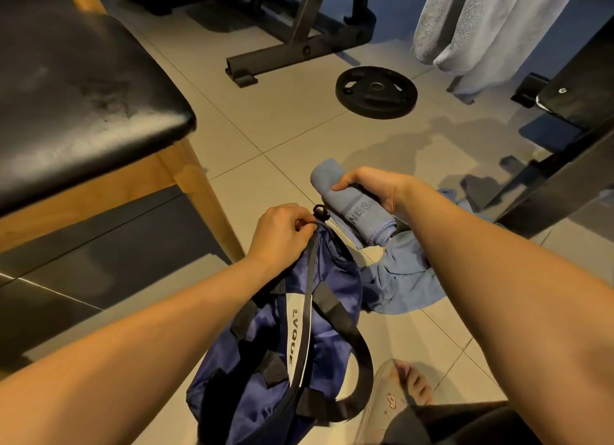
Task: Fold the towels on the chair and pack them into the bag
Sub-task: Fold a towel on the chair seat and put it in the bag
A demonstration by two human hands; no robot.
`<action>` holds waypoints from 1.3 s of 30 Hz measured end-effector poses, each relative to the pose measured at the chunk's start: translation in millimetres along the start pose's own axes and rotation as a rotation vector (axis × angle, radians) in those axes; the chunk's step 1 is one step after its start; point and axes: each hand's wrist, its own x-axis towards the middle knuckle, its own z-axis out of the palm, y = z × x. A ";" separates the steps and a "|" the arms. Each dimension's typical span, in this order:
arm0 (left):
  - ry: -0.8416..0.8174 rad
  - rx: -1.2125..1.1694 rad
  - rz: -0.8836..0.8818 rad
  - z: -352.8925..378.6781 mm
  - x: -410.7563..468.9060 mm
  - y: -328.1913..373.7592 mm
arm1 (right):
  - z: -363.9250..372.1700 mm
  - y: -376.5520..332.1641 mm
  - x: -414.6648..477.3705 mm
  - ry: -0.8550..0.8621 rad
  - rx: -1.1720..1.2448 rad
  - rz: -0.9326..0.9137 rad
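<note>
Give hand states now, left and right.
Left hand: closed, pinching the top end of the blue bag.
Right hand: closed, gripping the folded towel.

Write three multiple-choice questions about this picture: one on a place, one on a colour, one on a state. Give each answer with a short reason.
1. Where does the weight plate lie?
A) on a table
B) on the floor
C) on a shelf

2. What colour is the bag?
A) red
B) green
C) dark blue

3. How is the towel in the right hand?
A) folded into a compact bundle
B) spread out flat
C) hanging from a hook

Answers: 1 B, it lies flat on the tiles; 2 C, dark blue fabric with black straps; 3 A, the fingers curl round a thick folded bundle.
</note>
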 end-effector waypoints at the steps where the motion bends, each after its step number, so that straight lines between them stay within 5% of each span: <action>1: 0.007 -0.012 -0.011 0.4 -0.1 0.4 | 1.7 -0.1 1.3 0.012 -0.047 -0.004; 15: -0.013 -0.060 -0.002 -4.5 -1.1 -0.8 | 13.2 3.9 15.5 0.232 -0.382 -0.252; 29: -0.364 0.136 0.355 -47.3 -54.7 -9.2 | 9.2 8.7 13.7 0.376 -0.608 -0.436; 35: -0.542 0.135 0.203 -67.0 -93.7 -27.4 | 14.1 7.7 22.1 0.568 -0.640 -0.462; 39: -0.385 0.002 0.008 -64.1 -106.5 -37.5 | 20.5 11.4 16.2 0.611 -0.638 -0.448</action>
